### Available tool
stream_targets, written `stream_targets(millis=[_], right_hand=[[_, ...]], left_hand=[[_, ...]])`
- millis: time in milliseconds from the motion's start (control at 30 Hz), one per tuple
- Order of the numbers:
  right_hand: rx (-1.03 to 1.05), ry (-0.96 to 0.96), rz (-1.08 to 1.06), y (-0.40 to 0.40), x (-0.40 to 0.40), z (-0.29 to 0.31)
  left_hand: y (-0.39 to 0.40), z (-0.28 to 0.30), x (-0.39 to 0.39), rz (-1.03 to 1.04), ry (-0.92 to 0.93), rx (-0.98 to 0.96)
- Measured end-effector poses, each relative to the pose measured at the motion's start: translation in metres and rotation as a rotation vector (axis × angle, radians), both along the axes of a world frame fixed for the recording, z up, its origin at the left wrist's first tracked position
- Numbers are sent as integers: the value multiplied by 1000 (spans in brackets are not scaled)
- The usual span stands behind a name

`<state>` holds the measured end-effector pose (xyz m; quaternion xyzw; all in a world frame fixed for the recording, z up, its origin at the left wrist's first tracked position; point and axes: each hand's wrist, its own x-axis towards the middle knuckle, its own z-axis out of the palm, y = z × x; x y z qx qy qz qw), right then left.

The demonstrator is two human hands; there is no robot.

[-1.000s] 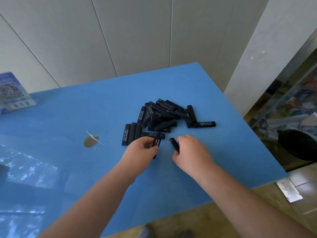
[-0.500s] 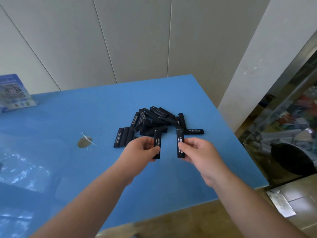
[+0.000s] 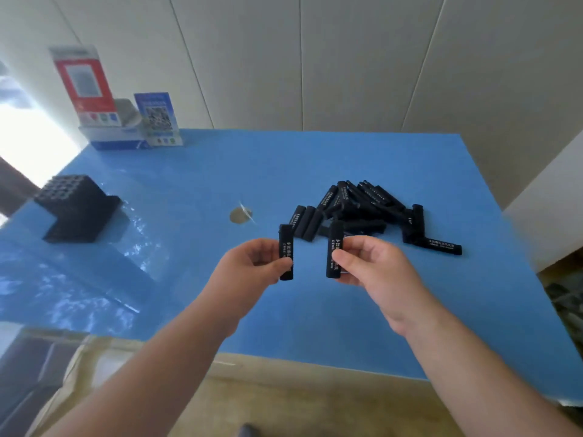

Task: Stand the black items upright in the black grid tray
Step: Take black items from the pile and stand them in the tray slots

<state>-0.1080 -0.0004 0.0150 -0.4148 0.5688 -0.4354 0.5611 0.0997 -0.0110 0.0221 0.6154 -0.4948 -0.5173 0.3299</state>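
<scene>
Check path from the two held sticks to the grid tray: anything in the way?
Nothing visible. The left hand and right hand each hold a stick upright above the table. The tray sits far left, with bare blue surface between. The pile lies right, off the path.

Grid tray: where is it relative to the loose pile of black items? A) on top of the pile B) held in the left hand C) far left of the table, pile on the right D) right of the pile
C: the black grid tray stands at the blue table's far left edge, the pile of black items lies to the right, and each hand pinches only a single item.
</scene>
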Motion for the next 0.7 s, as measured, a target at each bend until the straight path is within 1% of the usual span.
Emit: stream_targets(millis=[267,433,700], right_hand=[[-6,27,246,-9,83,12],[12,61,405,-8,154,20],[-26,54,495,5,285,31]], left_hand=[[24,3,82,184,67,-24],[52,9,154,279,70,-60],[94,13,278,416,50,-82]])
